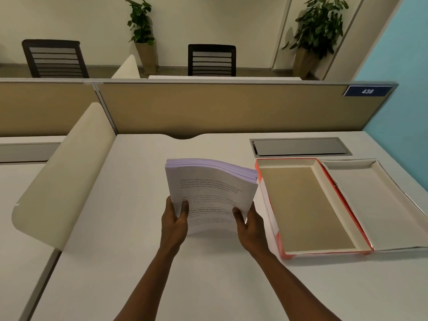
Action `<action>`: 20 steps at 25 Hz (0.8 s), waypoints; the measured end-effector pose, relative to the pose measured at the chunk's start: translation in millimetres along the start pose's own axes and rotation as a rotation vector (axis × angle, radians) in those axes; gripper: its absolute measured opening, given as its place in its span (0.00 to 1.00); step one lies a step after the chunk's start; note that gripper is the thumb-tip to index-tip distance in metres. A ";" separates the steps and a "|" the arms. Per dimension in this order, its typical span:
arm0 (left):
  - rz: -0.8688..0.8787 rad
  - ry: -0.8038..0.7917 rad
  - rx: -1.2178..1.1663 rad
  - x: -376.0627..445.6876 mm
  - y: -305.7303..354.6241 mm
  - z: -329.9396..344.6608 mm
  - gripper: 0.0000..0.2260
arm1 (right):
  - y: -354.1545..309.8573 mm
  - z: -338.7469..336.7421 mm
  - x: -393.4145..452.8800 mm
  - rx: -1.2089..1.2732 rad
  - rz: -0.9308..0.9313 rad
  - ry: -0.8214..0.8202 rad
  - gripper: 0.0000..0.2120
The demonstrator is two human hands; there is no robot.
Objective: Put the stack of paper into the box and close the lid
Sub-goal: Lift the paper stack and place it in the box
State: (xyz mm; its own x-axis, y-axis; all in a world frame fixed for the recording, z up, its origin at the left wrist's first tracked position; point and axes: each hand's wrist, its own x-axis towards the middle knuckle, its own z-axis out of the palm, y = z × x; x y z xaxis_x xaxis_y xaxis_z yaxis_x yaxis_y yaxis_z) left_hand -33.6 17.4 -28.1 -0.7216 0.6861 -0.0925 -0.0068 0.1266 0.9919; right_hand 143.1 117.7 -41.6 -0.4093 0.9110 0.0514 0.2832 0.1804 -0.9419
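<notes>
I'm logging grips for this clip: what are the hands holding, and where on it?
Both hands, left and right, hold the stack of paper by its near bottom corners, thumbs on top.

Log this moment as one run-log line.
phase: carry | paper stack: held in both-hand grip, left hand, right hand, bowed | box: open, empty | lid: folded open rightward
</notes>
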 end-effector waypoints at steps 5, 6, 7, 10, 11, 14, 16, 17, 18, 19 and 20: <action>0.011 0.007 0.043 4.8 5.7 1.7 0.09 | -6.3 -1.4 9.8 -0.094 -0.053 0.045 0.16; 0.017 0.015 0.064 6.0 6.5 1.6 0.08 | -7.3 -2.9 11.0 -0.112 -0.058 0.043 0.17; 0.025 0.023 0.087 7.0 8.7 1.8 0.07 | -9.4 -5.0 11.6 -0.126 -0.060 0.036 0.17; 0.045 0.041 0.150 7.8 19.9 3.5 0.06 | -16.4 -13.9 12.9 -0.130 -0.043 0.016 0.16; 0.052 0.041 0.161 8.2 25.8 5.3 0.06 | -20.0 -17.9 13.7 -0.121 -0.034 0.014 0.16; 0.065 0.022 0.167 9.2 47.8 14.3 0.06 | -33.8 -33.5 19.1 -0.098 -0.015 0.050 0.16; 0.043 -0.008 0.157 11.8 63.6 23.5 0.07 | -43.1 -48.7 25.4 -0.082 -0.006 0.084 0.17; 0.019 -0.025 0.153 13.8 71.2 29.7 0.08 | -47.0 -57.5 28.3 -0.070 0.003 0.095 0.17; -0.005 -0.048 0.155 15.9 78.5 36.0 0.09 | -49.4 -66.3 31.6 -0.051 0.020 0.103 0.16; -0.028 -0.076 0.156 18.1 85.9 43.7 0.11 | -50.6 -74.9 35.2 -0.028 0.043 0.108 0.16; -0.044 -0.111 0.161 20.6 91.8 52.0 0.13 | -50.6 -83.9 39.0 -0.004 0.068 0.111 0.16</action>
State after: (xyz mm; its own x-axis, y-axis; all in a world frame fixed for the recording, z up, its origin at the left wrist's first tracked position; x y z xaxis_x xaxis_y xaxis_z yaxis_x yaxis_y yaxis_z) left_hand -13.1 80.5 56.5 -0.6422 0.7512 -0.1528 0.0809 0.2647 0.9609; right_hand 185.6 175.2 35.8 -0.2908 0.9565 0.0245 0.3108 0.1187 -0.9430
